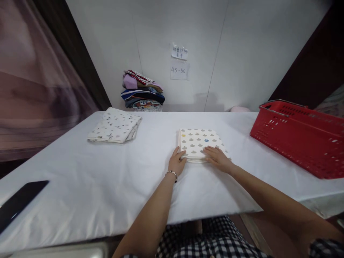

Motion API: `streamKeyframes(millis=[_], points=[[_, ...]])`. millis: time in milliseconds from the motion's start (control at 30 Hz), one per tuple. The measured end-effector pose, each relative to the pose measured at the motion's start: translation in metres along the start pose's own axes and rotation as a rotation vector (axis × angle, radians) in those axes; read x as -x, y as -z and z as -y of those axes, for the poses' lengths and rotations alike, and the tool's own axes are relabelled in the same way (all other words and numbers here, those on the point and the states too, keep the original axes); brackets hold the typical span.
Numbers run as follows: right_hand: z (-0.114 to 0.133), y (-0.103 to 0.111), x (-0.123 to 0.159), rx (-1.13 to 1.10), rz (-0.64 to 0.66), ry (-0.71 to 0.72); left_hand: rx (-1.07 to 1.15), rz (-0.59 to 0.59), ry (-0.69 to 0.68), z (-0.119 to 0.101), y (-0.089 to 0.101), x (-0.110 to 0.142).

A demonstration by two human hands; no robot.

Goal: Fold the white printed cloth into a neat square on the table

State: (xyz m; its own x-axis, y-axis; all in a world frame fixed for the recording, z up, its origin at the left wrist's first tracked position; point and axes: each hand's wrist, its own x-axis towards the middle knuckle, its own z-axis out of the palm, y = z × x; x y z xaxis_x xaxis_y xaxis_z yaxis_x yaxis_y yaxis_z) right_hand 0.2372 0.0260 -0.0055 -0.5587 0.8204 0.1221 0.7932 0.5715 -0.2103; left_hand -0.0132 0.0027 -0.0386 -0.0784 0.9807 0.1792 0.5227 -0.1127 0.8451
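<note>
A folded white cloth (197, 143) with rows of grey duck-like shapes, plus one yellow and one blue, lies flat in front of me. At its near left corner is my left hand (176, 163), thumb and fingers apart, touching the edge. My right hand (217, 157) rests on the near right part with its fingers stretched out flat. Further left lies a second folded white cloth (114, 125) with small dark prints, its right side showing uneven layers. Neither hand touches that one.
A white-covered table (107, 193) spans the view. A red perforated basket (298, 136) with metal handles stands at the right. Folded textiles (142, 91) are stacked by the back wall. A dark phone-like slab (20, 202) lies at the left. Paper notes (179, 71) hang on the wall.
</note>
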Motion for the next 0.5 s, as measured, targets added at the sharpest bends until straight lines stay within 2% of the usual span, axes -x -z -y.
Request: streamKeyframes(millis=[267,500], points=[[0.019,-0.017,-0.021,-0.122,-0.18,0.068,0.092,-0.086,0.023,0.0,0.001,-0.001],[0.029,-0.031,-0.012,-0.28,-0.361,-0.081,0.2,-0.149,0.07,0.004,0.001,-0.005]])
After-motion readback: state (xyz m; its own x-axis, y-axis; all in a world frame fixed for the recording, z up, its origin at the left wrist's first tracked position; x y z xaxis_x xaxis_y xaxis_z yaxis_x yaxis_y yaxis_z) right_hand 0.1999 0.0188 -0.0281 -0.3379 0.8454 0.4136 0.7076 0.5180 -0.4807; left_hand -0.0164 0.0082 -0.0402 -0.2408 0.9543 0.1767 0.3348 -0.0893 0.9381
